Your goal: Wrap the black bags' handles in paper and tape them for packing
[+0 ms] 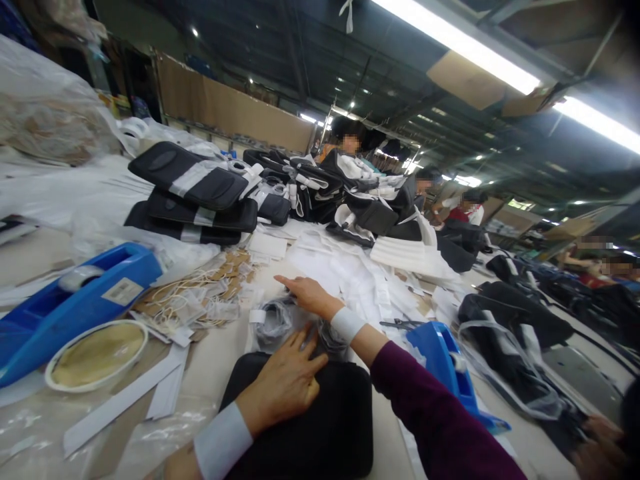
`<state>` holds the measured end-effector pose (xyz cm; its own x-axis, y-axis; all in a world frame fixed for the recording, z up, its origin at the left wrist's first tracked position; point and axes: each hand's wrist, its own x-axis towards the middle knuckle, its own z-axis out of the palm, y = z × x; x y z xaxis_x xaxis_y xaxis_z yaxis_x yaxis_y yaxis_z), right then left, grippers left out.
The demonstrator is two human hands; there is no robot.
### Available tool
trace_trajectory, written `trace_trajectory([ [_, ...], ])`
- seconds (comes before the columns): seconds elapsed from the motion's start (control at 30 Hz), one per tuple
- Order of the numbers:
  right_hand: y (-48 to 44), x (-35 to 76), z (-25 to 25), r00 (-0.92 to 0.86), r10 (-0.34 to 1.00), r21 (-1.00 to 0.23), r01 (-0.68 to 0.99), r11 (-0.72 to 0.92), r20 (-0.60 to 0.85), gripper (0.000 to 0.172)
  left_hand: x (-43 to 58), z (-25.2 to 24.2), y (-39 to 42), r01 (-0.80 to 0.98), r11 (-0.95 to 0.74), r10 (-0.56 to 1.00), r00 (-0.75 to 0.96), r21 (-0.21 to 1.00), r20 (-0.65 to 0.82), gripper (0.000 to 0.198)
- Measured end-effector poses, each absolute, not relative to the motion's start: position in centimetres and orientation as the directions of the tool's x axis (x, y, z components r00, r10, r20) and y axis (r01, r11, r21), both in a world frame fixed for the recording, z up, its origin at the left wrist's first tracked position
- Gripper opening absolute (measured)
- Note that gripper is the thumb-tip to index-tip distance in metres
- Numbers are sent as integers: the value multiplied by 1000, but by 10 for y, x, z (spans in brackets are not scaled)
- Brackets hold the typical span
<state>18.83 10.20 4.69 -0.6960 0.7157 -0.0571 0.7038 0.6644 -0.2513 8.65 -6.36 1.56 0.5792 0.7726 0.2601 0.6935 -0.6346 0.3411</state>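
My left hand [285,381] lies flat, fingers spread, on a black padded case [320,433] at the near edge of the table. My right hand [309,294], in a maroon sleeve with a white wristband, reaches forward with fingers stretched out over a clear bag of grey cords [273,321]. It touches the bag's top edge and holds nothing. White fabric strips [360,280] lie just beyond it.
A blue tape dispenser [65,303] and a round tape roll [95,353] sit at left. Another blue dispenser [445,360] stands right of my arm. Stacked black cases [193,193] and paper tags [210,293] lie behind. Other people work at the far side.
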Motion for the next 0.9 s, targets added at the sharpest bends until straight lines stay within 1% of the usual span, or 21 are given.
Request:
trace_trajectory([
  [0.07, 101, 188, 49, -700, 712, -218, 704, 676, -53, 79, 87, 17, -63, 701, -630, 776, 578, 335, 252, 31],
  [0.13, 103, 189, 51, -661, 748, -202, 741, 640, -56, 78, 87, 18, -63, 702, -633, 774, 584, 326, 246, 32],
  [0.2, 106, 189, 55, -625, 778, -209, 770, 603, -59, 70, 88, 18, -63, 700, -644, 765, 596, 309, 245, 34],
  [0.27, 106, 189, 63, -622, 781, -206, 773, 600, -59, 62, 89, 17, -62, 702, -656, 755, 609, 276, 245, 39],
  [0.33, 98, 188, 75, -598, 801, -180, 792, 583, -39, 59, 89, 13, -60, 711, -666, 745, 618, 225, 251, 47],
  [0.4, 79, 187, 85, -549, 834, -147, 822, 550, 47, 56, 88, 8, -56, 714, -677, 733, 629, 180, 259, 53],
  [0.47, 44, 187, 87, -508, 840, -167, 826, 538, 193, 52, 86, 2, -53, 703, -694, 715, 645, 159, 270, 54],
  [0.57, -27, 196, 69, -426, 817, -274, 793, 543, 388, 52, 85, -5, -53, 673, -730, 672, 678, 116, 298, 46],
  [0.6, -52, 203, 59, -395, 815, -293, 791, 536, 425, 55, 85, -6, -53, 670, -736, 662, 683, 97, 310, 44],
  [0.67, -93, 217, 35, -353, 805, -293, 800, 524, 477, 62, 86, -5, -53, 677, -731, 659, 672, 78, 338, 42],
  [0.77, -129, 236, 5, -366, 769, -229, 809, 541, 524, 67, 87, 1, -51, 697, -709, 678, 632, 109, 375, 40],
  [0.83, -135, 243, -3, -393, 760, -191, 813, 550, 518, 67, 84, 2, -50, 692, -710, 677, 624, 126, 389, 35],
  [0.87, -136, 245, -2, -395, 766, -197, 812, 549, 508, 67, 82, 1, -49, 686, -717, 669, 625, 126, 402, 32],
  [0.9, -135, 246, 2, -388, 783, -237, 804, 546, 487, 66, 80, -2, -47, 675, -729, 649, 629, 114, 429, 30],
])
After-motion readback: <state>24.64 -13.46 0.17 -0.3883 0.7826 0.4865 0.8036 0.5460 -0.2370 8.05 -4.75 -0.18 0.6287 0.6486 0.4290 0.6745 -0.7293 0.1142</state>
